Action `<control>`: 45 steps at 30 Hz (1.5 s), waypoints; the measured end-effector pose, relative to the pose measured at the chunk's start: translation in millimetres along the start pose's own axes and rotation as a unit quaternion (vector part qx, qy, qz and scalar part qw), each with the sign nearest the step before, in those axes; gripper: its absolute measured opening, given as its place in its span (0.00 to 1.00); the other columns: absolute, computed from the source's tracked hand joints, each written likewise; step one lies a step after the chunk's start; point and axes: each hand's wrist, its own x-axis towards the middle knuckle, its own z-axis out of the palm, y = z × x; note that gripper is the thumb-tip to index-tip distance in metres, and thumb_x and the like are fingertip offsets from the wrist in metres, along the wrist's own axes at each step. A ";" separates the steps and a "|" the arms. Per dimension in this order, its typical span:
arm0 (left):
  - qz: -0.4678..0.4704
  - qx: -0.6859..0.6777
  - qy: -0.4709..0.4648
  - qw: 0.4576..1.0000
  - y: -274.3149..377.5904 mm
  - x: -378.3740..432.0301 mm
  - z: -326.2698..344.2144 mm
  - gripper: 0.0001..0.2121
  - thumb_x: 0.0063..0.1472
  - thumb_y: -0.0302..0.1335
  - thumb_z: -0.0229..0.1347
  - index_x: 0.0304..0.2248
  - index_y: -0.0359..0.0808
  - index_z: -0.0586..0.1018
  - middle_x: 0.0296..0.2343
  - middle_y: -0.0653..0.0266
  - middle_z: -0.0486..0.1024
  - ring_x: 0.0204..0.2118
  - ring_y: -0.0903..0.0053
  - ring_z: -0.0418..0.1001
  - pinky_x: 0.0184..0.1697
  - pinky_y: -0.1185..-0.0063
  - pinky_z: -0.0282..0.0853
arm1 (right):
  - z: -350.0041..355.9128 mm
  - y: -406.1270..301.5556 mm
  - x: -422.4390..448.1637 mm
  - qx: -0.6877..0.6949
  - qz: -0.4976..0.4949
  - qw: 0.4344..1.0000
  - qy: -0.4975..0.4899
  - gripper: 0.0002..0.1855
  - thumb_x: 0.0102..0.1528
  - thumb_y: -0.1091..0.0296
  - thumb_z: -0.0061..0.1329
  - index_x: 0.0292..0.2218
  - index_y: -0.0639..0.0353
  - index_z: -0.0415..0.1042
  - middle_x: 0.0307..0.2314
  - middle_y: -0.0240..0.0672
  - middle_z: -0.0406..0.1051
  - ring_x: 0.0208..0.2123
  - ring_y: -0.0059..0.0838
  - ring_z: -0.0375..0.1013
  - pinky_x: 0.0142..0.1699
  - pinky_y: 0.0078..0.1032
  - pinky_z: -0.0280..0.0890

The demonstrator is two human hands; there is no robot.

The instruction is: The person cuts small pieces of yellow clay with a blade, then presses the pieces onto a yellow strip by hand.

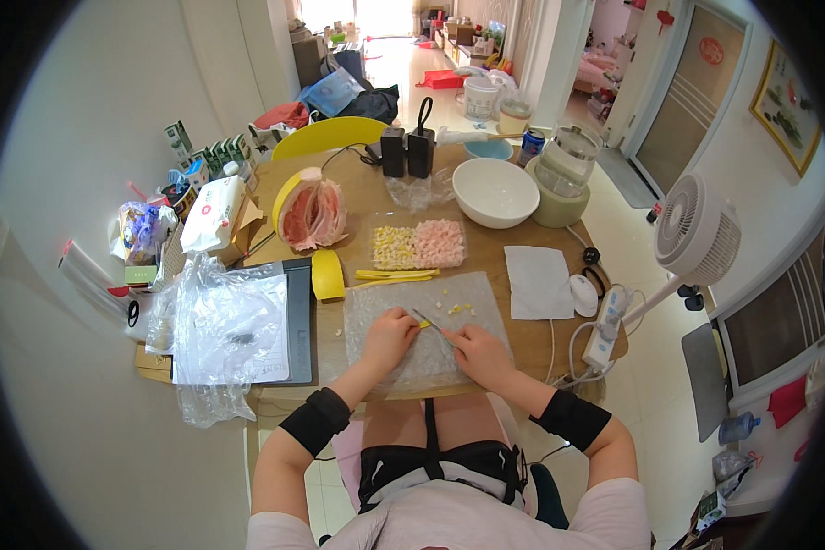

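My right hand holds a small knife, its blade pointing up and left. Fingertips of my left hand press a short yellow strip of peel beside the blade, on a translucent plastic sheet. Small yellow and white bits lie on the sheet above my right hand. Long yellow strips rest along the sheet's far edge, near a curved piece of yellow peel. Beyond them, a clear tray holds yellow-white cubes and pink pieces. An opened pomelo sits to its left.
A white bowl, a glass kettle and black devices stand at the back. On the right are white paper, a mouse, a power strip and a fan. Plastic wrapping covers papers and a dark laptop at left.
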 end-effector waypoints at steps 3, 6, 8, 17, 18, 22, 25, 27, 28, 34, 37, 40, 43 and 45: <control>0.016 0.003 0.000 1.000 2.6 0.9 0.4 0.04 0.50 0.25 0.56 0.24 0.33 0.78 0.26 0.59 0.71 0.32 0.62 0.70 0.36 0.71 0.67 | 2.8 -2.9 2.4 0.002 0.002 1.000 0.000 0.21 0.46 0.75 0.45 0.44 0.53 0.70 0.27 0.34 0.66 0.33 0.35 0.69 0.32 0.31 0.67; 0.014 0.012 -0.019 1.000 3.3 2.4 -0.2 0.03 0.50 0.24 0.55 0.23 0.34 0.77 0.26 0.60 0.71 0.33 0.63 0.69 0.36 0.70 0.67 | 6.2 -7.3 12.2 -0.021 0.007 1.000 -0.012 0.21 0.47 0.75 0.44 0.44 0.54 0.70 0.27 0.34 0.66 0.33 0.35 0.69 0.32 0.31 0.67; 0.013 0.021 -0.028 0.999 2.5 2.8 0.3 0.03 0.50 0.25 0.54 0.23 0.34 0.77 0.26 0.60 0.70 0.33 0.63 0.69 0.36 0.70 0.67 | 12.4 -10.7 16.5 -0.046 0.009 0.999 -0.017 0.21 0.46 0.75 0.45 0.44 0.54 0.70 0.27 0.34 0.65 0.32 0.35 0.69 0.31 0.30 0.67; 0.023 0.059 -0.014 0.998 3.7 2.3 2.6 0.04 0.50 0.26 0.55 0.24 0.34 0.78 0.25 0.60 0.70 0.32 0.63 0.69 0.35 0.71 0.67 | 30.9 -12.0 2.1 -0.107 -0.012 0.993 0.038 0.22 0.44 0.75 0.46 0.44 0.55 0.70 0.24 0.34 0.64 0.28 0.34 0.68 0.29 0.28 0.66; 0.019 0.057 -0.011 0.998 2.6 2.2 4.2 0.04 0.50 0.26 0.56 0.24 0.34 0.78 0.25 0.60 0.70 0.32 0.63 0.69 0.35 0.71 0.67 | 28.8 -12.3 -1.5 -0.106 -0.016 0.994 0.034 0.23 0.44 0.75 0.46 0.44 0.56 0.70 0.23 0.35 0.64 0.28 0.34 0.68 0.29 0.28 0.66; 0.004 0.053 -0.010 0.999 -0.1 0.4 4.9 0.05 0.51 0.27 0.55 0.24 0.34 0.78 0.25 0.60 0.71 0.32 0.64 0.70 0.35 0.71 0.68 | 21.2 -15.8 -13.0 -0.107 -0.011 0.994 0.025 0.22 0.44 0.75 0.46 0.44 0.57 0.71 0.23 0.35 0.64 0.28 0.35 0.68 0.29 0.28 0.66; 0.009 0.048 -0.012 0.999 0.9 -0.6 3.2 0.05 0.52 0.27 0.55 0.24 0.35 0.78 0.26 0.61 0.71 0.33 0.64 0.70 0.36 0.71 0.68 | 10.5 -14.2 -19.4 -0.034 0.049 0.998 0.002 0.22 0.43 0.75 0.47 0.43 0.55 0.72 0.25 0.35 0.65 0.29 0.35 0.69 0.30 0.29 0.66; 0.021 0.070 -0.018 0.997 4.2 -1.9 1.4 0.05 0.52 0.27 0.54 0.25 0.35 0.78 0.26 0.61 0.71 0.33 0.65 0.70 0.36 0.71 0.68 | 5.2 -6.4 -21.1 -0.021 0.043 0.998 0.033 0.22 0.43 0.75 0.47 0.43 0.54 0.72 0.25 0.35 0.65 0.30 0.35 0.69 0.30 0.30 0.67; 0.028 0.080 -0.021 0.996 5.5 -2.1 1.2 0.05 0.52 0.27 0.54 0.26 0.35 0.79 0.26 0.61 0.71 0.33 0.65 0.70 0.36 0.71 0.68 | 2.7 -4.2 -20.4 -0.015 0.040 0.998 0.049 0.22 0.43 0.75 0.47 0.43 0.53 0.72 0.25 0.34 0.66 0.30 0.35 0.69 0.30 0.30 0.67; -0.007 0.021 -0.013 1.000 2.1 -7.9 0.0 0.06 0.53 0.26 0.54 0.29 0.34 0.79 0.29 0.59 0.73 0.34 0.62 0.71 0.37 0.71 0.68 | -14.9 -13.9 -10.8 -0.023 0.057 0.996 0.061 0.21 0.45 0.75 0.47 0.43 0.52 0.71 0.25 0.34 0.65 0.30 0.34 0.69 0.30 0.30 0.66; -0.010 0.000 -0.011 1.000 1.8 -5.7 -1.1 0.06 0.52 0.24 0.54 0.30 0.33 0.78 0.30 0.57 0.73 0.34 0.60 0.71 0.38 0.70 0.68 | -10.5 -15.1 -8.1 -0.028 0.020 0.997 0.066 0.21 0.45 0.75 0.46 0.43 0.51 0.72 0.24 0.33 0.65 0.29 0.34 0.69 0.29 0.29 0.66; -0.001 -0.010 -0.002 1.000 4.9 -3.1 -1.5 0.06 0.51 0.23 0.55 0.30 0.32 0.77 0.29 0.57 0.73 0.34 0.60 0.70 0.38 0.71 0.67 | -1.5 -14.5 -7.6 -0.020 0.024 0.997 0.068 0.22 0.44 0.75 0.47 0.44 0.50 0.71 0.24 0.33 0.65 0.29 0.34 0.69 0.29 0.29 0.66; -0.007 -0.004 -0.008 1.000 2.5 -1.5 1.5 0.05 0.51 0.23 0.55 0.29 0.31 0.78 0.28 0.57 0.73 0.34 0.61 0.70 0.38 0.71 0.67 | 3.0 -15.0 -7.9 -0.051 0.027 0.998 0.037 0.23 0.43 0.75 0.48 0.44 0.50 0.71 0.25 0.32 0.65 0.31 0.33 0.69 0.29 0.29 0.67; 0.000 -0.008 -0.006 1.000 1.3 -2.1 2.2 0.05 0.51 0.23 0.55 0.28 0.31 0.78 0.28 0.58 0.73 0.33 0.61 0.70 0.37 0.71 0.67 | 7.3 -13.3 -10.1 -0.050 0.013 0.998 0.032 0.23 0.43 0.75 0.48 0.44 0.51 0.71 0.26 0.32 0.65 0.31 0.32 0.69 0.29 0.29 0.67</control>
